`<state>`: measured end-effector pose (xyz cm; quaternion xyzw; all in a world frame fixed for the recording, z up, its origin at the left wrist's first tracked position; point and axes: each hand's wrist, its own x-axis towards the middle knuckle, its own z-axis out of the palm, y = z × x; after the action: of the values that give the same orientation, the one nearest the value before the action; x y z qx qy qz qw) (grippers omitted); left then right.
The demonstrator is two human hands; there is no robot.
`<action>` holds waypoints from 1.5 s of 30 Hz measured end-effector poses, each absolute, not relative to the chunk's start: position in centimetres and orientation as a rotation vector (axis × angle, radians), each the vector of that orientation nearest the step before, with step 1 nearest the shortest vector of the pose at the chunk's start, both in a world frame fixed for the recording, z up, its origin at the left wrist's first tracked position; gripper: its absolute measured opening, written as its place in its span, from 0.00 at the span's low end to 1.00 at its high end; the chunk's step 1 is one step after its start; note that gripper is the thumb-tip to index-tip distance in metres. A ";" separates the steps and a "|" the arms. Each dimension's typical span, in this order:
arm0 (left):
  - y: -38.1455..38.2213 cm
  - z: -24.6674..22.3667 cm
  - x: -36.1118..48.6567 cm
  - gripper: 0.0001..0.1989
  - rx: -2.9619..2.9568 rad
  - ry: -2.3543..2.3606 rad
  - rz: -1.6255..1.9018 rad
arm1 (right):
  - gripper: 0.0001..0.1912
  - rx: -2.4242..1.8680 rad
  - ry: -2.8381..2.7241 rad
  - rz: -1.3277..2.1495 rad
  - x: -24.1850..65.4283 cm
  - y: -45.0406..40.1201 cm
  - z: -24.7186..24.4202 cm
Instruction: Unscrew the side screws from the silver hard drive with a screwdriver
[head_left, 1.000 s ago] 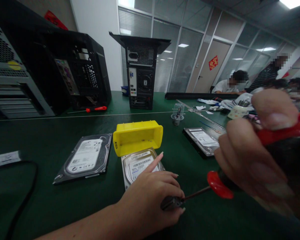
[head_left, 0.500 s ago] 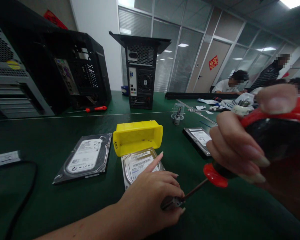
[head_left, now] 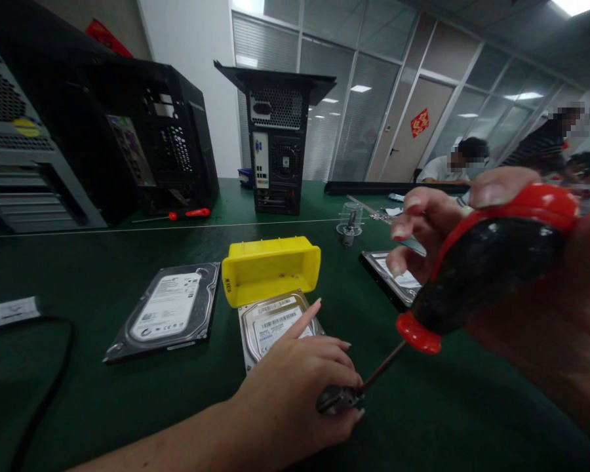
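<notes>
Left hand (head_left: 299, 387) low, fingers curled; right hand (head_left: 521, 288) raised, fingers loosened.

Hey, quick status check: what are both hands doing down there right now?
Left hand pinning small metal part to green table. Right hand, fingers loose, on red-black screwdriver, tip at the part. Hard drive beside left fingers; nothing blocking.

A single head-worn camera looks forward and slightly down along the green table (head_left: 103, 406). It sits very close to the right hand (head_left: 531, 308) and screwdriver (head_left: 472, 269), which loom large at near right. Computer towers (head_left: 280, 144) and a glass partition (head_left: 373, 105) stand far behind.
</notes>
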<state>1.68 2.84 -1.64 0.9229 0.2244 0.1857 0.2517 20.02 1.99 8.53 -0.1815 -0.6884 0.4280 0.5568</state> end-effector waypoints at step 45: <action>2.7 -1.8 1.7 0.07 2.494 0.598 0.518 | 0.08 -0.295 -1.606 1.342 20.0 1.8 8.8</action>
<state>1.69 2.70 -1.83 0.9206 0.2206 0.1912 0.2594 19.97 1.78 8.77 -0.1214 -0.6616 0.5530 0.4917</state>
